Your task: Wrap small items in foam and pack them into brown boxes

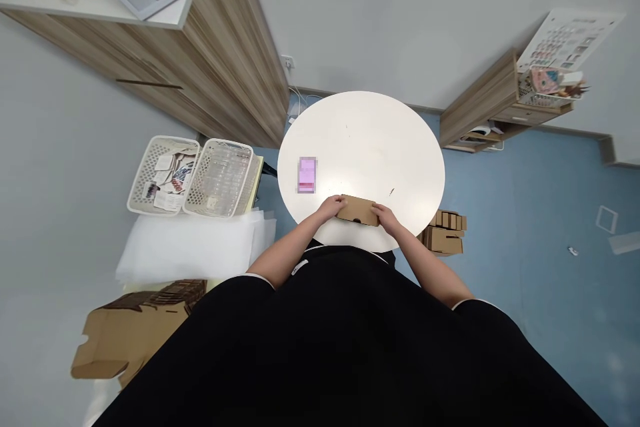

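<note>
A small brown cardboard box [358, 210] lies at the near edge of a round white table [365, 140]. My left hand [331, 207] grips the box's left end with curled fingers. Gripping its right end, fingers wrapped round it, is my right hand [386, 217]. A pink, blurred rectangular item [307, 175] lies flat on the table to the left of the box, apart from my hands.
Two white mesh baskets [193, 177] with small items stand at the left over white foam sheets [195, 247]. Flat cardboard blanks [135, 330] lie at lower left. Folded brown boxes [445, 232] are stacked on the blue floor at the right. Wooden cabinets [215, 73] flank the table.
</note>
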Tool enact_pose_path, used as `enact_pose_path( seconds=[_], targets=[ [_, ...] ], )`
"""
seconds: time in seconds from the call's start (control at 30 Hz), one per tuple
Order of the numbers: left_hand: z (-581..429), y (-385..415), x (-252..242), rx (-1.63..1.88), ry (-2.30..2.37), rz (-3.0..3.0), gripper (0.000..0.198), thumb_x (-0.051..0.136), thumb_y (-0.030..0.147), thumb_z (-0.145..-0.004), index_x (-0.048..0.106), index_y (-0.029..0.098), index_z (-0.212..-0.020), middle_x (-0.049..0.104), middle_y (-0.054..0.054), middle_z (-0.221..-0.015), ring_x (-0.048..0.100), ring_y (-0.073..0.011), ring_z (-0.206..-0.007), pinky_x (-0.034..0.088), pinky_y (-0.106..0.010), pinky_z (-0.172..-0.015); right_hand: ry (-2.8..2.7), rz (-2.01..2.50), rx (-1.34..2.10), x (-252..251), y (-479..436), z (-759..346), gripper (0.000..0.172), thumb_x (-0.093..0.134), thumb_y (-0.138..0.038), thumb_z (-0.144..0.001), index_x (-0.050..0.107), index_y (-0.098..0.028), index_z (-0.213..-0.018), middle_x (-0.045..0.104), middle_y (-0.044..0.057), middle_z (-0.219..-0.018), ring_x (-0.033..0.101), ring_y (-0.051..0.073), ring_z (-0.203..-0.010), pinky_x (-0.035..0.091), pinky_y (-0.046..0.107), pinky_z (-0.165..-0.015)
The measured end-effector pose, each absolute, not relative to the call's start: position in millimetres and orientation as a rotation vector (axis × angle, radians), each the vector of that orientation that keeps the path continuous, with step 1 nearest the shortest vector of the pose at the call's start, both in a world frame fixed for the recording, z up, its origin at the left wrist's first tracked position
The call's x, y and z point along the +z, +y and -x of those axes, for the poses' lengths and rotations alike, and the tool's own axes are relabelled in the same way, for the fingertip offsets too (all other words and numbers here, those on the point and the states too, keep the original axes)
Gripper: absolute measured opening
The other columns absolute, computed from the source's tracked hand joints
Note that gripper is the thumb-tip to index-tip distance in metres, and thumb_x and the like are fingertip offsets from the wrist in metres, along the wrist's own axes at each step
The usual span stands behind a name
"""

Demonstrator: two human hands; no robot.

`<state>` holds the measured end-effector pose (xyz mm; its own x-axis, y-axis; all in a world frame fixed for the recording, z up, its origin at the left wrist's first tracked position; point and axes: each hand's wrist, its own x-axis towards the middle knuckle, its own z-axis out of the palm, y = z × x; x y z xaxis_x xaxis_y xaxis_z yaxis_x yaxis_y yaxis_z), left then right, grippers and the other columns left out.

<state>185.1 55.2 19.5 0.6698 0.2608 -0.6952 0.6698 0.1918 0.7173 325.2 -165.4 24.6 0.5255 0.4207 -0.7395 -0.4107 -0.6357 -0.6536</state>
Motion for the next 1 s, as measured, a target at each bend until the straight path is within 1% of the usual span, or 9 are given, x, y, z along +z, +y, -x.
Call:
enact_pose_path(
  seconds=[0.1, 0.17, 0.27, 0.4, 0.5, 0.63, 0.77, 0.87, 1.0],
  targets=[
    [-167, 42, 6, -0.345, 0.849, -1.495, 0.052, 0.07, 0.022, -0.089, 0.061, 0.021, -0.14, 0.068, -0.012, -0.137, 0.07, -0.0223, -0.108, 0.057, -0.029, -0.083, -0.153, 2.106, 1.115, 17, -179, -307, 0.066, 0.069, -0.036, -0.085, 0.055, -0.022, -0.148, 0.058, 0.014, -0.148, 0.069, 0.025, -0.108, 0.058, 0.039, -0.093],
    [-158, 33, -1, -0.333, 0.875, -1.624, 0.057, 0.07, 0.018, -0.087, 0.059, 0.022, -0.143, 0.063, -0.011, -0.144, 0.07, -0.0207, -0.11, 0.056, -0.029, -0.088, -0.209, 2.254, 1.043, 12, -186, -296, 0.071, 0.068, -0.036, -0.086, 0.05, -0.021, -0.153, 0.052, 0.016, -0.155, 0.069, 0.025, -0.107, 0.055, 0.043, -0.1],
    [-148, 22, -7, -0.349, 0.978, -1.741, 0.059, 0.071, 0.022, -0.089, 0.055, 0.019, -0.147, 0.061, -0.014, -0.146, 0.071, -0.0204, -0.106, 0.054, -0.032, -0.094, -0.182, 2.37, 0.997, 6, -196, -282, 0.068, 0.064, -0.039, -0.09, 0.05, -0.017, -0.153, 0.053, 0.019, -0.152, 0.069, 0.027, -0.11, 0.051, 0.042, -0.106],
    [-137, 10, -10, -0.363, 1.061, -1.726, 0.052, 0.073, 0.029, -0.091, 0.06, 0.017, -0.14, 0.066, -0.015, -0.139, 0.069, -0.0226, -0.115, 0.05, -0.032, -0.099, -0.124, 2.395, 0.991, -4, -207, -267, 0.054, 0.064, -0.037, -0.09, 0.061, -0.019, -0.141, 0.066, 0.013, -0.138, 0.069, 0.026, -0.114, 0.049, 0.041, -0.108],
    [-131, 4, -14, -0.392, 1.107, -1.672, 0.043, 0.074, 0.029, -0.091, 0.067, 0.016, -0.131, 0.071, -0.013, -0.132, 0.067, -0.0238, -0.121, 0.048, -0.031, -0.102, -0.128, 2.373, 1.047, -11, -209, -262, 0.043, 0.061, -0.035, -0.092, 0.068, -0.02, -0.131, 0.071, 0.01, -0.132, 0.07, 0.025, -0.112, 0.052, 0.038, -0.102],
    [-128, 1, -24, -0.425, 1.132, -1.563, 0.028, 0.073, 0.029, -0.092, 0.077, 0.016, -0.116, 0.076, -0.012, -0.124, 0.07, -0.0245, -0.113, 0.05, -0.031, -0.097, -0.197, 2.388, 1.155, -16, -207, -261, 0.034, 0.054, -0.032, -0.096, 0.073, -0.021, -0.122, 0.075, 0.007, -0.125, 0.072, 0.023, -0.106, 0.054, 0.033, -0.094],
    [-127, -3, -36, -0.367, 1.14, -1.455, 0.031, 0.078, 0.037, -0.087, 0.081, 0.017, -0.111, 0.079, -0.011, -0.113, 0.072, -0.026, -0.107, 0.051, -0.033, -0.095, -0.249, 2.402, 1.182, -18, -204, -262, 0.036, 0.054, -0.027, -0.096, 0.071, -0.02, -0.128, 0.077, 0.008, -0.117, 0.073, 0.024, -0.107, 0.053, 0.034, -0.095],
    [-127, -6, -42, -0.346, 1.151, -1.41, 0.036, 0.079, 0.041, -0.087, 0.08, 0.017, -0.113, 0.079, -0.012, -0.111, 0.073, -0.0262, -0.105, 0.052, -0.034, -0.095, -0.233, 2.366, 1.183, -19, -202, -263, 0.042, 0.056, -0.021, -0.094, 0.066, -0.02, -0.135, 0.076, 0.009, -0.124, 0.071, 0.024, -0.112, 0.052, 0.035, -0.099],
    [-127, -5, -43, -0.364, 1.145, -1.449, 0.039, 0.075, 0.039, -0.091, 0.076, 0.016, -0.122, 0.077, -0.013, -0.119, 0.072, -0.0252, -0.107, 0.051, -0.035, -0.097, -0.242, 2.338, 1.128, -20, -201, -262, 0.056, 0.06, -0.014, -0.088, 0.058, -0.02, -0.144, 0.069, 0.009, -0.137, 0.069, 0.022, -0.119, 0.05, 0.034, -0.105]
  ],
)
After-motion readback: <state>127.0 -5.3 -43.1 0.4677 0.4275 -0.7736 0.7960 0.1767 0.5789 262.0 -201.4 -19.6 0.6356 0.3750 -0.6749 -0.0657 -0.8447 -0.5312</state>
